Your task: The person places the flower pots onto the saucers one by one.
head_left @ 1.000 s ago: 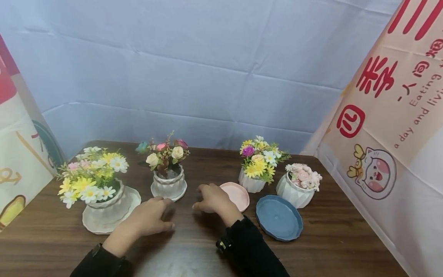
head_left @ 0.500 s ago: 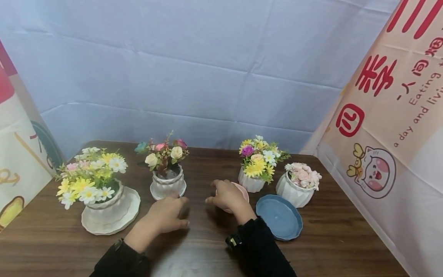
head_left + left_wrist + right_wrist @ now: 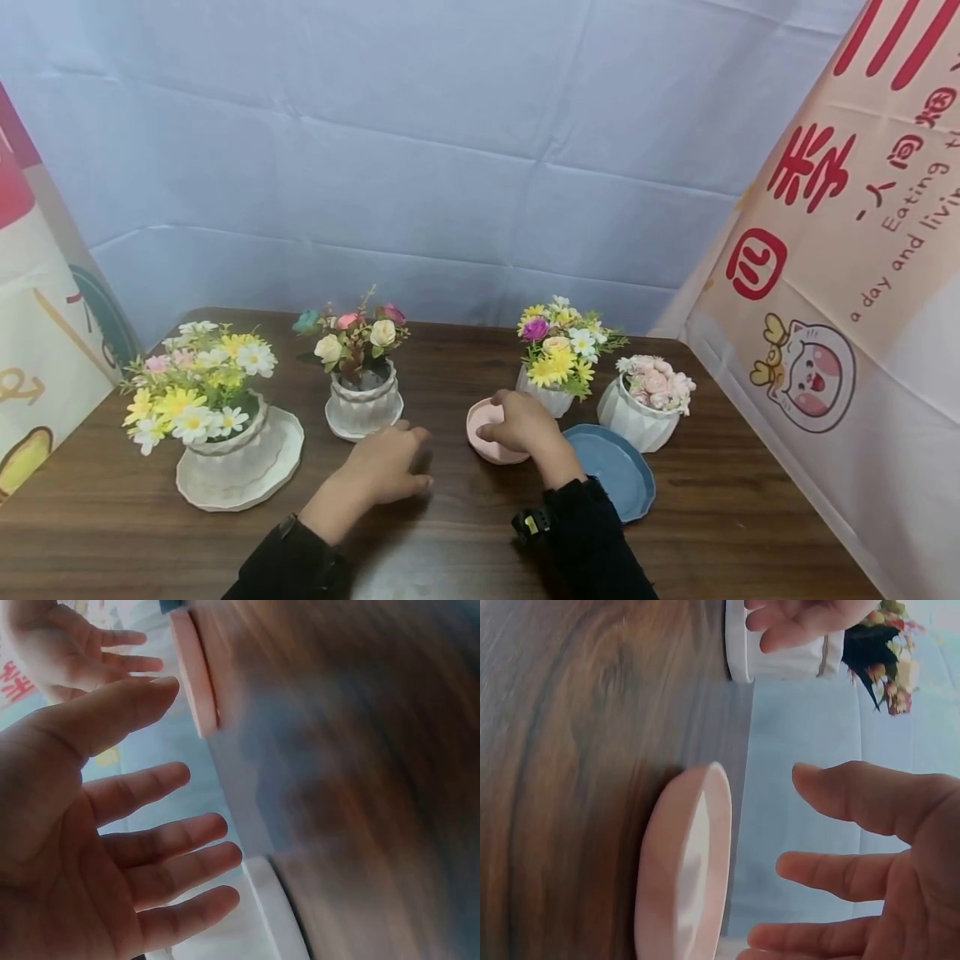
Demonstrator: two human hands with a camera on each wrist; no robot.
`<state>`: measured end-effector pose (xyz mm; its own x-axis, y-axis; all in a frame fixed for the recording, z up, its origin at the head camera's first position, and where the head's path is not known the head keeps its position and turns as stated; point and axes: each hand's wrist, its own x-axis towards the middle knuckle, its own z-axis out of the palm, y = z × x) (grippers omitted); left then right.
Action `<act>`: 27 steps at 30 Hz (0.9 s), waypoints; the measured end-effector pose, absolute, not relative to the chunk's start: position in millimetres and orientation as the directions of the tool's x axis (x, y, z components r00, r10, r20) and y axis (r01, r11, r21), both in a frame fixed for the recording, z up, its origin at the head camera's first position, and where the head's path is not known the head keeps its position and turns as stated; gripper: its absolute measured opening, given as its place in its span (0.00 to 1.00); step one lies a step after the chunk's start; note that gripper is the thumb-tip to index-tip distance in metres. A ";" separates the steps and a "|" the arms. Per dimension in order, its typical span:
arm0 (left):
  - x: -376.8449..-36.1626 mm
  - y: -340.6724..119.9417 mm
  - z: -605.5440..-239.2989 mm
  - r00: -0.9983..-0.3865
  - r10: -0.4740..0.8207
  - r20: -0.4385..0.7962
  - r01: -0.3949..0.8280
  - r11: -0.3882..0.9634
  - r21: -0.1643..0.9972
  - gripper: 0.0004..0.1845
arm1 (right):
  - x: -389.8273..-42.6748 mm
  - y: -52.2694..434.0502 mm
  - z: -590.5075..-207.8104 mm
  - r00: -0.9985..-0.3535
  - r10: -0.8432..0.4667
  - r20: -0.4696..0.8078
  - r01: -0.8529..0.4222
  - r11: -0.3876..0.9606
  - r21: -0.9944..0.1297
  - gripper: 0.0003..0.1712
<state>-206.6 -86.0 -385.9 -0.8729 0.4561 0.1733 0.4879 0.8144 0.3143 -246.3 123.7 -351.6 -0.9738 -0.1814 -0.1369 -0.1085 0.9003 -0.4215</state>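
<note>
Lying below right hand (image 3: 522, 423) (pink dish (image 3: 676, 870))

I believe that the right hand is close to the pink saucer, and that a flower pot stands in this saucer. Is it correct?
Not quite: nothing stands in the pink saucer; the head view shows its inside bare. The right hand is indeed close to it.
</note>
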 end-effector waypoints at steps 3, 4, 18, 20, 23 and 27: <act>-207.0 -81.6 -385.9 -0.883 0.443 0.152 0.468 0.814 0.345 0.28 | -247.0 131.0 -352.2 -0.977 -0.163 -0.138 -0.087 0.895 -0.438 0.31; -207.1 -80.1 -385.5 -0.886 0.440 0.145 0.462 0.811 0.359 0.28 | -247.4 133.3 -352.3 -0.978 -0.154 -0.139 -0.077 0.891 -0.447 0.31; -212.8 -62.2 -385.5 -0.917 0.389 0.085 0.383 0.805 0.453 0.23 | -252.2 164.5 -355.5 -0.984 -0.124 -0.126 -0.036 0.837 -0.546 0.29; -214.1 -60.6 -386.9 -0.922 0.380 0.078 0.368 0.794 0.483 0.22 | -250.9 169.2 -355.6 -0.985 -0.116 -0.131 -0.021 0.824 -0.567 0.29; -216.3 -57.9 -388.7 -0.931 0.362 0.055 0.332 0.771 0.543 0.20 | -249.3 176.4 -355.2 -0.986 -0.097 -0.135 -0.003 0.822 -0.570 0.29; -219.8 -54.7 -388.4 -0.945 0.325 0.029 0.276 0.746 0.606 0.18 | -248.9 184.3 -352.8 -0.986 -0.107 -0.130 -0.017 0.830 -0.558 0.29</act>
<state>-219.8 -54.7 -388.4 -0.9452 0.3251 0.0295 0.2755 0.7463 0.6059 -248.9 184.3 -352.8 -0.9858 -0.1073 -0.1295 -0.0169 0.8295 -0.5582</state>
